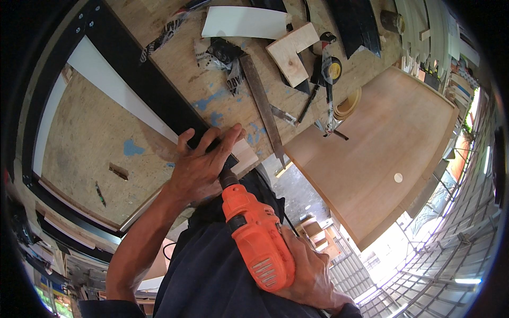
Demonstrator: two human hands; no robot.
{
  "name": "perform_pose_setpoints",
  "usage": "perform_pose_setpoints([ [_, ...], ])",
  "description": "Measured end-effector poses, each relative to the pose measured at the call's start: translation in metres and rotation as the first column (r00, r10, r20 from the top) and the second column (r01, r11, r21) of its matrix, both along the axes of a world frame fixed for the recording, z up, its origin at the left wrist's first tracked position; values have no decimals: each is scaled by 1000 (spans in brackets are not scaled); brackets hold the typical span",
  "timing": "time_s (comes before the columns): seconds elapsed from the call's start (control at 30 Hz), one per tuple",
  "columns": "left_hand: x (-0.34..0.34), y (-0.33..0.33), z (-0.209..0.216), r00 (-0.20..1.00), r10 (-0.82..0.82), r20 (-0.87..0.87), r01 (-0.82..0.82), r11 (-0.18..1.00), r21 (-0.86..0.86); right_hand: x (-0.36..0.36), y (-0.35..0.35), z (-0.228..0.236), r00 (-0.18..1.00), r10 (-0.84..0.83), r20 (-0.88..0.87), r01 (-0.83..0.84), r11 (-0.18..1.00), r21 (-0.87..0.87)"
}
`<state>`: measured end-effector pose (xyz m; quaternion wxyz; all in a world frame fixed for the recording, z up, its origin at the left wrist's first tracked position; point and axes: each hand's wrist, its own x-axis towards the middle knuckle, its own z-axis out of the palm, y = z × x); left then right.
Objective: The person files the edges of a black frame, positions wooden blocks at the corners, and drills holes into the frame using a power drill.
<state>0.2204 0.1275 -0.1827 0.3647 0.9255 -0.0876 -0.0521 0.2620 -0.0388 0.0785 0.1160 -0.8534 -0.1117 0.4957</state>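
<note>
My right hand (310, 270) is closed around an orange power drill (257, 233). The drill's dark chuck points up and left, against the near end of a black frame bar (148, 87). Over that end lies my left hand (199, 169), its fingers spread and stretched across the bar, close to the chuck. A pale wood block (245, 153) sits just right of those fingertips. The chuck and my left hand hide where the drill tip meets the bar.
A long rusty file (260, 100), a tape measure (333, 69), an L-shaped wood piece (290, 53) and a white panel (244, 22) lie on the workbench (212, 90). A large brown wooden panel (371, 143) stands right. A green pen (100, 195) rests inside the frame.
</note>
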Motion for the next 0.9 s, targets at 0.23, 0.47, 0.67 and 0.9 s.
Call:
perform_pose_setpoints([
  [0.23, -1, 1, 2, 1000, 4, -29, -5, 999, -34, -5, -6, 8, 993, 14, 115, -15, 1000, 10],
  [0.47, 0, 2, 2, 997, 0, -78, -10, 993, -117, -25, -24, 21, 980, -127, 152, 121, 992, 47],
  [0.67, -1, 1, 4, 991, -41, -125, 30, 995, -94, -51, -41, 16, 929, -282, 241, 250, 955, 157],
  [0.9, 0, 1, 6, 992, -95, -80, 96, 995, 5, -75, -51, 27, 777, -614, 139, 592, 788, 167],
])
